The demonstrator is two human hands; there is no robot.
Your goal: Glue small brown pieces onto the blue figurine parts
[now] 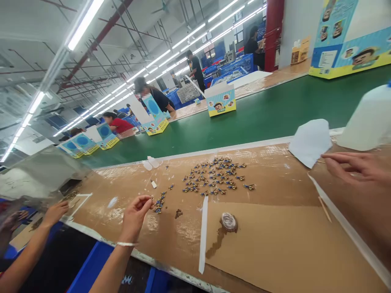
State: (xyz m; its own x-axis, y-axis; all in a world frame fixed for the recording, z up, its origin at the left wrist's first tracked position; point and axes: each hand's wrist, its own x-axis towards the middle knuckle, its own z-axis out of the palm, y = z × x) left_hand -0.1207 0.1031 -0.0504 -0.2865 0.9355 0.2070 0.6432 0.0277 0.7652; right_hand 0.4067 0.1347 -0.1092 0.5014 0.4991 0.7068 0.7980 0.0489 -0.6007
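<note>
My left hand (136, 215), a thin band on its wrist, is closed in a pinch on a tiny blue-and-gold piece just left of a small cluster of the same pieces (159, 203). Many more of these pieces (214, 175) lie scattered on the brown cardboard-covered bench (275, 244). At the right edge my right hand (357, 167) has its fingers pressed together on a thin wooden stick (319, 161), whose tip reaches under a white paper sheet (310, 142).
A round lid (229, 221) sits in a brown stain beside a white tape strip (203, 232). A white plastic jug (369, 118) stands at the right. Another person's hand (56, 211) rests at the far left. Printed boxes (220, 101) ride the green belt (275, 114); workers sit beyond.
</note>
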